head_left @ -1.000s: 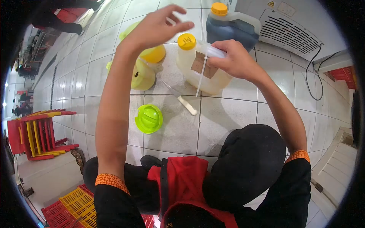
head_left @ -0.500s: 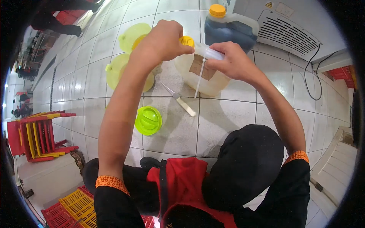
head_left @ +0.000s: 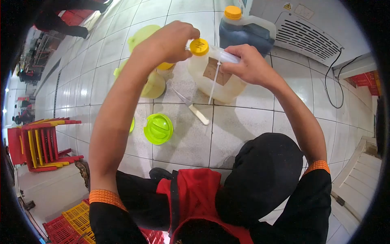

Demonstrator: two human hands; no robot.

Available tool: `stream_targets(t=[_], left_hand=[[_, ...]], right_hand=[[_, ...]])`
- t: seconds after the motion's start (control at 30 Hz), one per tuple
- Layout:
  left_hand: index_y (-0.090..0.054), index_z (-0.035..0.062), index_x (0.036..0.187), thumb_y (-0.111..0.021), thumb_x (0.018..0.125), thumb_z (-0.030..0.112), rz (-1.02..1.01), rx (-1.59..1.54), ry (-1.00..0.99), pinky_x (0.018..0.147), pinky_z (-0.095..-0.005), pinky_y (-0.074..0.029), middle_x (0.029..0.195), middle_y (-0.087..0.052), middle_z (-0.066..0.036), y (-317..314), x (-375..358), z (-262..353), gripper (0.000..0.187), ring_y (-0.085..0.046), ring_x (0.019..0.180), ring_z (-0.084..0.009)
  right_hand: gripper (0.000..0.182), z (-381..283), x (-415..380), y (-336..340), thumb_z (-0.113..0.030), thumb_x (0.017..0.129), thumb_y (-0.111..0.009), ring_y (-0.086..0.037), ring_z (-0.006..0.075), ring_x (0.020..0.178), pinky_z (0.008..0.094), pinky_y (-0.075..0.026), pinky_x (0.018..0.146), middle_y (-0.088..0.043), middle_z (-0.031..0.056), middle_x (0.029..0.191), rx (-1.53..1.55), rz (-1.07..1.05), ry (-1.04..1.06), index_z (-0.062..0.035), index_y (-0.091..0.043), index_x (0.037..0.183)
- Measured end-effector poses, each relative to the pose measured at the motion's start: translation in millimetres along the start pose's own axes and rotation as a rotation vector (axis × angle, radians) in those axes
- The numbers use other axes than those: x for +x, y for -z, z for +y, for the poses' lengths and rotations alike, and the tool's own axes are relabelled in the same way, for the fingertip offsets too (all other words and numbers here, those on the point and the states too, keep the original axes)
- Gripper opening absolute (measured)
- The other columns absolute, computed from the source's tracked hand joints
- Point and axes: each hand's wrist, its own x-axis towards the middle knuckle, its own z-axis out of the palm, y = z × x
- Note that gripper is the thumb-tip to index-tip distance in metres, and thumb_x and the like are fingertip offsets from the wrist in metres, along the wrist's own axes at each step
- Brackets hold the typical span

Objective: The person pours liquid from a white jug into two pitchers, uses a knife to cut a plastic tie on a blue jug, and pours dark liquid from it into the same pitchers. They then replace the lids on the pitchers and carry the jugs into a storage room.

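We lose parts of the tubs (head_left: pixel 154 86) and most of a green item (head_left: pixel 132 125) behind the left forearm (head_left: pixel 115 110). Right hand (head_left: pixel 248 63) covers part of the jug handle (head_left: pixel 228 56). Cap (head_left: pixel 199 47) marking: we cannot read it. Label (head_left: pixel 304 11) on the machine (head_left: pixel 313 34): print too small for us. Frame's edge cuts off the machine and a second person (head_left: pixel 61 23).

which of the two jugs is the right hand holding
The pale translucent jug with a brown patch on its side: the right hand grips its handle. The other jug, behind it, looks dark and is not held.
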Motion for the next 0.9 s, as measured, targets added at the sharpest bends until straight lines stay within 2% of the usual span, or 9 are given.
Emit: stream_targets(t=[0.03, 0.1, 0.2, 0.33, 0.5, 0.63, 0.7, 0.83, 0.9], left_hand=[[-0.059, -0.0052, 0.106, -0.078, 0.068, 0.043, 0.003, 0.002, 0.002, 0.086, -0.0403, -0.048, 0.104, -0.06, -0.024, 5.5, -2.1, 4.9, 0.064, -0.057, 0.1, -0.0367], [-0.064, -0.0043, 0.096, -0.075, 0.071, 0.044, -0.074, 0.025, 0.334, 0.084, -0.0411, -0.048, 0.098, -0.063, -0.024, 25.6, -5.1, 26.8, 0.056, -0.059, 0.096, -0.0374], [-0.065, -0.0043, 0.093, -0.074, 0.073, 0.044, -0.183, -0.043, 0.486, 0.084, -0.0421, -0.048, 0.094, -0.063, -0.023, 36.7, 11.6, 50.1, 0.053, -0.059, 0.094, -0.0379], [-0.064, -0.004, 0.094, -0.073, 0.073, 0.046, -0.228, 0.012, 0.471, 0.083, -0.0424, -0.048, 0.095, -0.063, -0.022, 19.9, 18.8, 46.4, 0.055, -0.059, 0.095, -0.0369], [-0.065, -0.0031, 0.086, -0.069, 0.076, 0.044, -0.041, 0.082, 0.184, 0.077, -0.0421, -0.05, 0.089, -0.065, -0.023, 1.9, 8.4, 22.9, 0.049, -0.062, 0.086, -0.0368], [-0.065, -0.0045, 0.084, -0.069, 0.077, 0.042, -0.103, -0.006, 0.281, 0.078, -0.0428, -0.05, 0.086, -0.065, -0.024, 6.9, 8.8, 35.0, 0.047, -0.062, 0.086, -0.0379], [-0.064, -0.0058, 0.083, -0.069, 0.076, 0.042, 0.003, 0.037, 0.319, 0.078, -0.0444, -0.05, 0.083, -0.064, -0.025, -1.4, 12.7, 40.4, 0.049, -0.062, 0.085, -0.0388], [-0.064, -0.0062, 0.083, -0.067, 0.077, 0.042, -0.034, -0.042, 0.419, 0.077, -0.0459, -0.05, 0.084, -0.063, -0.027, -6.3, 21.8, 51.5, 0.049, -0.062, 0.084, -0.0405], [-0.064, -0.0064, 0.081, -0.065, 0.078, 0.04, 0.065, -0.06, 0.323, 0.075, -0.0457, -0.051, 0.082, -0.063, -0.027, -14.0, 23.3, 54.9, 0.047, -0.062, 0.08, -0.0416]], right_hand=[[0.034, 0.7, 1.0, 0.4, -0.023, 0.072, -0.067, -0.066, 0.0283, 0.069, 0.0362, -0.051, 0.068, -0.066, 0.0208, 0.077, 0.018, 0.007, 0.012, 0.0054, -0.066, 0.092], [0.035, 2.0, 1.7, 1.8, -0.023, 0.072, -0.067, -0.066, 0.0285, 0.069, 0.0363, -0.051, 0.068, -0.066, 0.0209, 0.077, 0.019, 0.006, 0.011, 0.0054, -0.066, 0.092], [0.034, 2.6, 3.1, -0.6, -0.023, 0.073, -0.067, -0.066, 0.0289, 0.069, 0.0362, -0.051, 0.067, -0.066, 0.0209, 0.077, 0.027, -0.001, 0.021, 0.0052, -0.066, 0.093], [0.033, -0.8, 0.1, 1.9, -0.023, 0.073, -0.067, -0.066, 0.0284, 0.069, 0.0361, -0.05, 0.067, -0.066, 0.0209, 0.077, 0.009, 0.012, 0.026, 0.0049, -0.066, 0.091], [0.033, 3.6, 3.5, 2.3, -0.022, 0.073, -0.067, -0.066, 0.0325, 0.071, 0.0378, -0.05, 0.068, -0.065, 0.0226, 0.077, -0.029, 0.042, 0.045, 0.0052, -0.066, 0.09], [0.033, -2.1, -0.7, 4.2, -0.022, 0.073, -0.067, -0.064, 0.0373, 0.074, 0.0398, -0.05, 0.069, -0.064, 0.0241, 0.078, -0.075, 0.047, 0.053, 0.0056, -0.065, 0.09], [0.033, -1.3, -1.8, 6.3, -0.022, 0.072, -0.067, -0.064, 0.0374, 0.074, 0.0402, -0.05, 0.069, -0.064, 0.0243, 0.078, -0.096, 0.057, 0.071, 0.0057, -0.065, 0.09], [0.034, 9.2, -4.7, 10.6, -0.023, 0.071, -0.068, -0.064, 0.0369, 0.072, 0.0397, -0.049, 0.068, -0.063, 0.0243, 0.077, -0.178, 0.092, 0.191, 0.005, -0.064, 0.09], [0.034, 12.1, -10.6, 18.1, -0.023, 0.071, -0.068, -0.062, 0.0361, 0.069, 0.039, -0.049, 0.066, -0.063, 0.0238, 0.076, -0.175, 0.049, 0.149, 0.0046, -0.064, 0.09]])
